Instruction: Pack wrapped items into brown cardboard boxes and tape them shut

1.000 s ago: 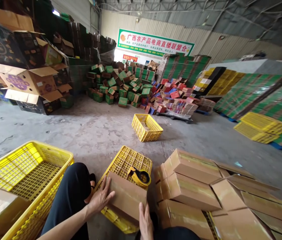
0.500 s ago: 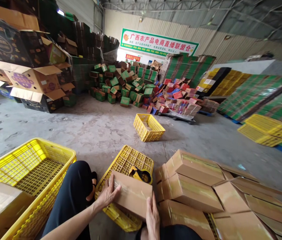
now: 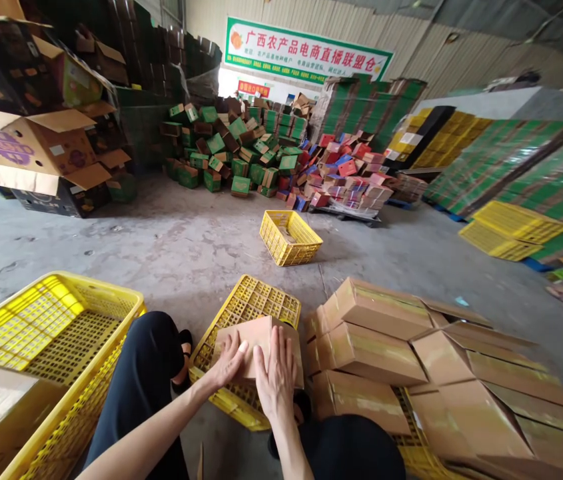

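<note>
A small brown cardboard box rests on an upturned yellow plastic crate between my knees. My left hand lies on the box's near left part, fingers spread. Across its near right part my right hand lies flat, fingers stretched out, the thumb close to my left thumb. Neither hand is wrapped round the box. The tape dispenser on the crate is mostly hidden behind the box.
Cardboard boxes are stacked close on my right. A large yellow crate with a cardboard box inside stands at my left. Ahead on the floor sits a smaller yellow crate; heaped green boxes lie beyond.
The box has been turned and now covers most of the tape dispenser. My right hand has moved from the box's right end onto its face, nearer my left hand. The view has shifted slightly.
</note>
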The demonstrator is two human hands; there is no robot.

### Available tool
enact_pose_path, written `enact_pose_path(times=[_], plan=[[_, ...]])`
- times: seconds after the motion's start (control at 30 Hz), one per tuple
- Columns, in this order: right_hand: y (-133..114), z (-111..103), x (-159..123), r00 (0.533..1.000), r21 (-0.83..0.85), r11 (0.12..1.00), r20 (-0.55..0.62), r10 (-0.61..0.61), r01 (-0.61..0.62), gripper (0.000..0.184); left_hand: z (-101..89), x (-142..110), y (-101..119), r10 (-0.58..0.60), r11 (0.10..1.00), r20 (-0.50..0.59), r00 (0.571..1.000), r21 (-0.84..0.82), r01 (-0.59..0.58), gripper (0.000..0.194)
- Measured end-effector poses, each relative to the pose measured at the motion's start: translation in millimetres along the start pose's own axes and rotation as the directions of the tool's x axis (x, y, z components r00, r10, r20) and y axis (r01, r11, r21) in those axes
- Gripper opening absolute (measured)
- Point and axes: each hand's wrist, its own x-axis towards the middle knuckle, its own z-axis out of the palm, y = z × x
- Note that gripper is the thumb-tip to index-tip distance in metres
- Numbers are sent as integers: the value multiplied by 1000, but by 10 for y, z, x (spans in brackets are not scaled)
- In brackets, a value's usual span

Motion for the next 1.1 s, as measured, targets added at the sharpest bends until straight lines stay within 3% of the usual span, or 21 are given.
enact_pose_path(times=[0.13, 0.23, 0.37, 0.53, 0.73, 0.87, 0.97, 1.1], plan=[[-87, -5, -23, 996, 133, 989, 55, -75, 67, 80, -154, -219, 390, 282, 960, 73, 957, -23, -281, 78], [-99, -13, -101, 984, 227, 963, 69, -167, 147, 67, -277, -404, 567, 421, 906, -29, 907, -27, -422, 73], [-157, -42, -187, 957, 216, 942, 83, -279, 256, 66, -451, -523, 597, 428, 903, -55, 902, -10, -430, 73], [-97, -99, -77, 930, 179, 927, 105, -352, 330, 67, -630, -457, 582, 402, 914, -110, 909, 115, -390, 74], [60, 4, 339, 964, 233, 948, 101, -247, 218, 81, -685, -388, 576, 436, 889, -136, 890, 221, -402, 74], [75, 93, 535, 983, 412, 911, 171, -66, -10, 100, -701, -422, 546, 420, 893, -130, 898, 236, -384, 76], [133, 93, 524, 947, 517, 820, 310, 89, -246, 103, -714, -453, 544, 402, 899, -109, 909, 235, -369, 76], [244, 75, 407, 919, 696, 618, 373, 125, -367, 93, -650, -473, 587, 418, 882, -68, 906, 268, -387, 71]])
